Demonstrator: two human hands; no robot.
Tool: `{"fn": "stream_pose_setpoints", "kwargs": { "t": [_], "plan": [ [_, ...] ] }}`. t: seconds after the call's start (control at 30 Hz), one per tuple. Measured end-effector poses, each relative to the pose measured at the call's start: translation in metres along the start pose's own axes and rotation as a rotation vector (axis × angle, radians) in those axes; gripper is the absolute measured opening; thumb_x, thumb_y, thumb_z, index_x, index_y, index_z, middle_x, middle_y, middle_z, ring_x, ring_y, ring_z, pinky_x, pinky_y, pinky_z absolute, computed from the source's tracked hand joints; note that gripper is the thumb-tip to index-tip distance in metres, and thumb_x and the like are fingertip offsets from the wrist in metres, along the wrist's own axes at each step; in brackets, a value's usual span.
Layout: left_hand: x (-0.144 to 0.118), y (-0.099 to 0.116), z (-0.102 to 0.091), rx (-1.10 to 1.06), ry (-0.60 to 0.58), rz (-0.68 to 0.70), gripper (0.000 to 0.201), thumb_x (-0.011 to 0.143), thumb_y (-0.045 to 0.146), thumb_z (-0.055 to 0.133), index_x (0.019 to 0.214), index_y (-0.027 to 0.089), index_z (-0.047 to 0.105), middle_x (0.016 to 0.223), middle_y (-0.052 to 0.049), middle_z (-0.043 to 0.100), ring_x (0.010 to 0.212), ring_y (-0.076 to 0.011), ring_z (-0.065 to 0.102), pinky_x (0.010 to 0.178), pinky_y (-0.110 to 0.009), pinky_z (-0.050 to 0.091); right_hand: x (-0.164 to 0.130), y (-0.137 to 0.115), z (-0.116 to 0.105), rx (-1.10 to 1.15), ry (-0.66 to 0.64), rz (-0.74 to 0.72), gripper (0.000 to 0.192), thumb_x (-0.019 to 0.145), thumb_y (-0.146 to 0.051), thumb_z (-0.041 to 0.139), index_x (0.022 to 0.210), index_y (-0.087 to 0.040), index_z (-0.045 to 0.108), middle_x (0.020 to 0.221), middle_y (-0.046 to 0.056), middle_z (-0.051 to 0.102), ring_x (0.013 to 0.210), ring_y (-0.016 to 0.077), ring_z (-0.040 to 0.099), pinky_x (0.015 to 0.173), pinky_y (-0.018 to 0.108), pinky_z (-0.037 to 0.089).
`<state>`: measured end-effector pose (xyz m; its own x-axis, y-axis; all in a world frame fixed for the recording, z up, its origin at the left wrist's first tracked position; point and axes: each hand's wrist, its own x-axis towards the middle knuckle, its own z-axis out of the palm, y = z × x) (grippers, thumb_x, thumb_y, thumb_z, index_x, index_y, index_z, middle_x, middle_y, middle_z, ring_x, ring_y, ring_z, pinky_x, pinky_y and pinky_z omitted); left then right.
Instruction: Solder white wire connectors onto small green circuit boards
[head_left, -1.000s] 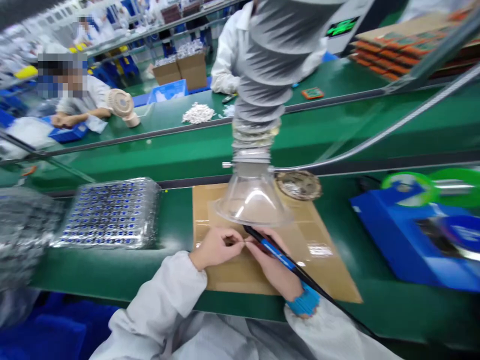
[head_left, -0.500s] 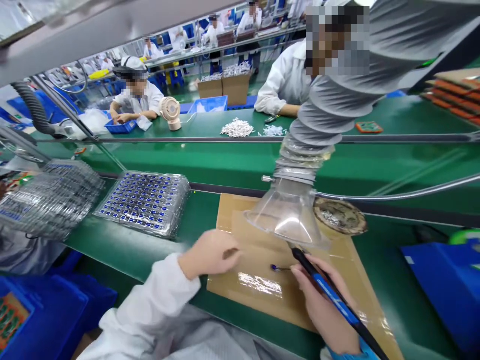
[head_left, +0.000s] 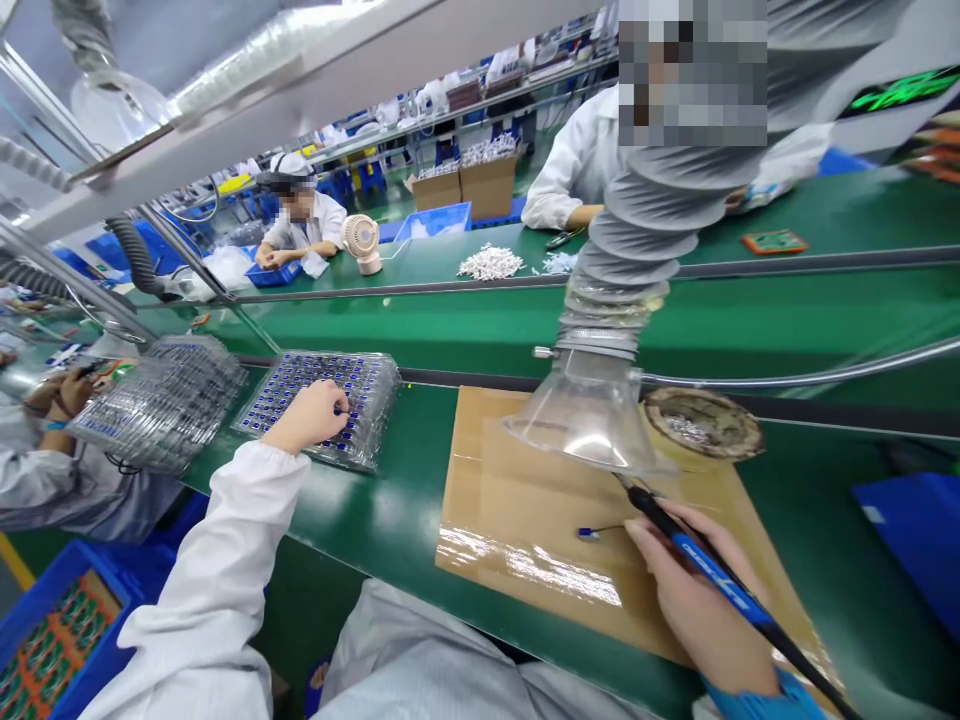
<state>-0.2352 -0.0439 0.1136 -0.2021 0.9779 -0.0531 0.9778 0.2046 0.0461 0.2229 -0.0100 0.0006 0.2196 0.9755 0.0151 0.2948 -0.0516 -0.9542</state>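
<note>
Now reaching out with the left hand (head_left: pixel 313 413), fingers curled and resting on the clear tray of blue parts (head_left: pixel 322 405) toward the surface's left side; whether anything is pinched, cannot tell. Gripping the blue-and-black soldering iron (head_left: pixel 712 572) in the closed right hand (head_left: pixel 701 598), tip pointing up under the clear extraction funnel (head_left: pixel 592 420). Lying just left of that hand on the cardboard mat (head_left: pixel 517 480), a small blue component (head_left: pixel 589 533). Sitting by the mat's far right corner, a round tip-cleaner dish (head_left: pixel 701 423).
</note>
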Motion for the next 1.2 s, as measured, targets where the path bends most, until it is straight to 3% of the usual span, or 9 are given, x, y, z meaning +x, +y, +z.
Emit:
{"fn": "stream_pose_setpoints", "kwargs": {
  "t": [0.23,0.37,0.43,0.53,0.67,0.77,0.87,0.97,1.2],
  "plan": [
    [-0.006,0.008,-0.022,-0.039,-0.017,0.010,0.012,0.076,0.020,0.062,0.064,0.021,0.066,0.085,-0.010,0.071,0.086,-0.0282,0.065,0.084,-0.039,0.050,0.004,0.012,-0.001,0.008,-0.023,-0.029,0.053,0.071,-0.059,0.079,0.110,-0.024,0.073,0.094,0.006,0.077,0.094,0.0297,0.074,0.095,0.046,0.055],
    [-0.014,0.050,-0.022,-0.211,0.127,0.072,0.010,0.083,0.022,0.058,0.075,0.020,0.064,0.072,-0.003,0.068,0.066,-0.0199,0.060,0.067,-0.031,0.044,0.005,0.017,0.000,0.045,-0.035,-0.080,0.049,0.074,-0.055,0.079,0.110,-0.023,0.072,0.095,0.007,0.077,0.093,0.0277,0.074,0.094,0.046,0.055],
    [-0.011,0.082,-0.008,-0.405,0.127,0.156,0.010,0.086,0.025,0.057,0.080,0.020,0.064,0.069,-0.001,0.065,0.062,-0.0166,0.058,0.062,-0.028,0.041,0.005,0.018,0.001,0.068,-0.045,-0.102,0.046,0.076,-0.053,0.078,0.110,-0.023,0.071,0.095,0.007,0.077,0.091,0.0268,0.073,0.093,0.046,0.056],
    [0.007,0.128,0.034,-0.730,-0.012,0.296,0.011,0.083,0.027,0.063,0.076,0.018,0.064,0.067,0.000,0.063,0.062,-0.0141,0.055,0.060,-0.025,0.041,0.005,0.018,0.002,0.098,-0.061,-0.130,0.041,0.080,-0.050,0.077,0.110,-0.022,0.070,0.097,0.007,0.077,0.091,0.0258,0.073,0.091,0.045,0.057],
    [0.034,0.163,0.095,-1.153,-0.015,0.270,0.021,0.081,0.036,0.069,0.074,0.017,0.064,0.074,-0.003,0.066,0.070,-0.0151,0.060,0.068,-0.027,0.049,0.005,0.016,0.001,0.130,-0.078,-0.146,0.039,0.081,-0.047,0.077,0.110,-0.022,0.068,0.094,0.006,0.076,0.087,0.0240,0.072,0.088,0.042,0.058],
    [0.040,0.168,0.120,-1.343,0.099,0.208,0.025,0.080,0.038,0.072,0.071,0.016,0.062,0.086,-0.007,0.070,0.084,-0.0174,0.066,0.082,-0.031,0.053,0.007,0.013,-0.001,0.151,-0.114,-0.122,0.038,0.082,-0.046,0.077,0.110,-0.022,0.068,0.093,0.005,0.075,0.087,0.0231,0.072,0.086,0.040,0.059],
    [0.038,0.167,0.127,-1.375,0.055,0.191,0.027,0.079,0.037,0.075,0.071,0.017,0.059,0.100,-0.011,0.074,0.089,-0.0186,0.070,0.085,-0.033,0.055,0.013,0.012,0.001,0.191,-0.190,-0.097,0.036,0.082,-0.044,0.077,0.110,-0.023,0.068,0.092,0.004,0.075,0.082,0.0210,0.071,0.081,0.038,0.059],
    [0.036,0.166,0.127,-1.363,0.005,0.136,0.027,0.079,0.039,0.077,0.079,0.017,0.060,0.092,-0.011,0.077,0.082,-0.0185,0.071,0.079,-0.032,0.056,0.019,0.013,0.008,0.250,-0.210,-0.057,0.039,0.081,-0.043,0.078,0.113,-0.023,0.067,0.088,0.003,0.074,0.072,0.0181,0.068,0.072,0.035,0.058],
    [0.037,0.167,0.125,-1.318,-0.025,0.081,0.030,0.081,0.044,0.076,0.081,0.016,0.062,0.073,-0.005,0.072,0.062,-0.0127,0.061,0.063,-0.025,0.047,0.017,0.014,0.015,0.228,-0.202,-0.102,0.034,0.084,-0.042,0.076,0.113,-0.024,0.067,0.094,0.005,0.076,0.086,0.0223,0.073,0.086,0.042,0.059]
  ]
}}
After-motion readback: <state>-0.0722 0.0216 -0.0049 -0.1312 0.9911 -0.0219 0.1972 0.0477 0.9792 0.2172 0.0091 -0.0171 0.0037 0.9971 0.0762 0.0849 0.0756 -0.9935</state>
